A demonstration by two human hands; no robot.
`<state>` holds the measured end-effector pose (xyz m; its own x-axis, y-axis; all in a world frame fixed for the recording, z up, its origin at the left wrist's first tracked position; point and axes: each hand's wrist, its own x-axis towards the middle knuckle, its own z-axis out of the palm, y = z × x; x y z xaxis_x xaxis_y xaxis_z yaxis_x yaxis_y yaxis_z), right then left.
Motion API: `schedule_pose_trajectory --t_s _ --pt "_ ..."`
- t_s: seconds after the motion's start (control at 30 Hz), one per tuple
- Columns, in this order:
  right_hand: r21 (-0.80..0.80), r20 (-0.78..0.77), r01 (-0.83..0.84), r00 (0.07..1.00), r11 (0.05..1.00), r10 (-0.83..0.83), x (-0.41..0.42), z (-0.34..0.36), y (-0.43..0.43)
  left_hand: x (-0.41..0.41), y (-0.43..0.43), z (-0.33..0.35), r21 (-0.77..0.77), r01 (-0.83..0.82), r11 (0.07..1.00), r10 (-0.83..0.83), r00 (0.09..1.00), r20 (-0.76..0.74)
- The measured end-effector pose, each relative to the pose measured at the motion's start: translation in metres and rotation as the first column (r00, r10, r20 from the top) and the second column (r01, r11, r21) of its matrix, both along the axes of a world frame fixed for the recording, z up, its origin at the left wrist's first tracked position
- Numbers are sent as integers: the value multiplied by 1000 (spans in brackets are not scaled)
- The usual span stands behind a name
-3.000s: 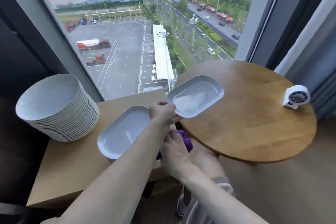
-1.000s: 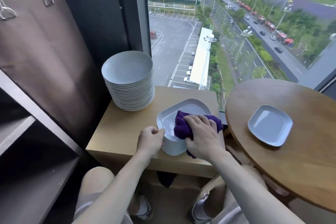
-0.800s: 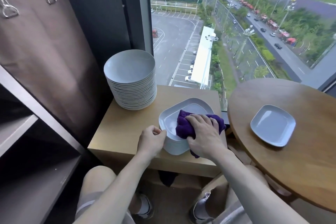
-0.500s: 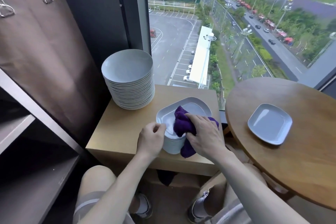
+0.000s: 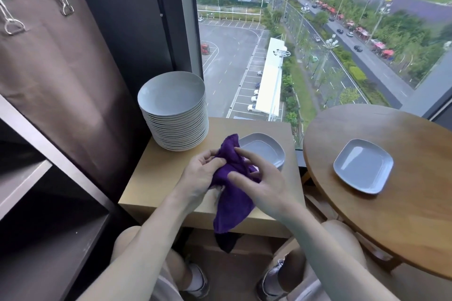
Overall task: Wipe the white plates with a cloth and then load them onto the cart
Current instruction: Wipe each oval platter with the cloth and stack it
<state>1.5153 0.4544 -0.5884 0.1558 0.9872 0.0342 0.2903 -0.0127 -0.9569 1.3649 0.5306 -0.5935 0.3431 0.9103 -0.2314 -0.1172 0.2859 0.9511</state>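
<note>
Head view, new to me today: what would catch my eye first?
A purple cloth is bunched between the left hand and right hand, centre frame. Behind, on the left, stands a tall stack of round plates; one square plate lies on the round table at right.

Left hand point(image 5: 199, 173): it has left the rim of the square plate point(image 5: 263, 149) and now grips the purple cloth point(image 5: 232, 205).
Right hand point(image 5: 259, 183): lifted off the plate, it now holds the cloth together with the left hand.
Purple cloth: off the plate, its end now hanging below both hands.
Square plate: uncovered again, just behind the hands.
</note>
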Motion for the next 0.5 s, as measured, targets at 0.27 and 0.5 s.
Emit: schedule_pose_trajectory --t_s 0.27,0.5 --pt "-132 -373 -61 928 989 7 17 16 32 -38 9 20 22 137 990 -138 990 41" --pt "-110 -305 56 948 992 -87 -4 -3 44 -74 25 20 221 153 963 -49 909 -414"
